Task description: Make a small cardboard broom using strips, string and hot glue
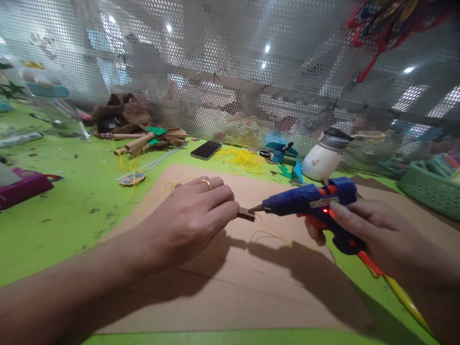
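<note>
A short brown strip is held by the left hand at the centre of the frame, its fingers closed around it and its end left protruding to the right. A gold ring is worn on one of these fingers. A blue glue gun is gripped by the right hand, right of centre, with its nozzle pointed left and brought to the exposed end of the strip; whether contact is made cannot be told. A red light is shown on the gun's side.

Beneath both hands, a brown sheet is spread on the green desk, and both are crossed by shadows. Thin yellow strands are seen beside the left hand and below the nozzle.

Along the upper middle of the frame, a phone, a heap of yellow strands and a white bottle with a dark lid are placed. To the left of the phone, rolled brown pieces are bound with green material. A green basket is seen at the right edge, and a purple object at the left edge. Behind the desk, a perforated screen is stretched across.
</note>
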The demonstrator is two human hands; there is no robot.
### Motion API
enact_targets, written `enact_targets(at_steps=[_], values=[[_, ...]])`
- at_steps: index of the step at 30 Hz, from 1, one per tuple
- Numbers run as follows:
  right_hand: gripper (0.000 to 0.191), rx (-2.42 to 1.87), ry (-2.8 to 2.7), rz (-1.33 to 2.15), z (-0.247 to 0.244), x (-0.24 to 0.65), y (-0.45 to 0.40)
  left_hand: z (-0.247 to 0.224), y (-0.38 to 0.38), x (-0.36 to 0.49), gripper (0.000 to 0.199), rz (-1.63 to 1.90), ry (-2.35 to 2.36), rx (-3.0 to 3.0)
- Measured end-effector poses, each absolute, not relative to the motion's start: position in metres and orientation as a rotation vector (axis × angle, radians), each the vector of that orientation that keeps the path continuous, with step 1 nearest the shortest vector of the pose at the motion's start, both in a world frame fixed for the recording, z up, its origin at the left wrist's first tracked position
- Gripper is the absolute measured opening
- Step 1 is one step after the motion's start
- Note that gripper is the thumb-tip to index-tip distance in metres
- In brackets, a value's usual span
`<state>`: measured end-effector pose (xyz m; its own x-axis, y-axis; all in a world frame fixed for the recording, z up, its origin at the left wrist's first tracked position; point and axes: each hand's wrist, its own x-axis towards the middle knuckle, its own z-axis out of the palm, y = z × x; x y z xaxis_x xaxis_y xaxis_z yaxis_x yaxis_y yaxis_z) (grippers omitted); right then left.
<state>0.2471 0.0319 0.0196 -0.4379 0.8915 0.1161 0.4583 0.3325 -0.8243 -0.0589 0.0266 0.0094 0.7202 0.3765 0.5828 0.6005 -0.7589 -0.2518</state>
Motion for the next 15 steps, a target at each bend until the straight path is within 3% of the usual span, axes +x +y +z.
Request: enact_targets(at_steps=[15], values=[[0.044,-1.163,-1.871,1.138,0.0132,0.2497,0.0296,0.0095,0.0247,-0.0592,0.006,-0.909,-0.746,-2.440]])
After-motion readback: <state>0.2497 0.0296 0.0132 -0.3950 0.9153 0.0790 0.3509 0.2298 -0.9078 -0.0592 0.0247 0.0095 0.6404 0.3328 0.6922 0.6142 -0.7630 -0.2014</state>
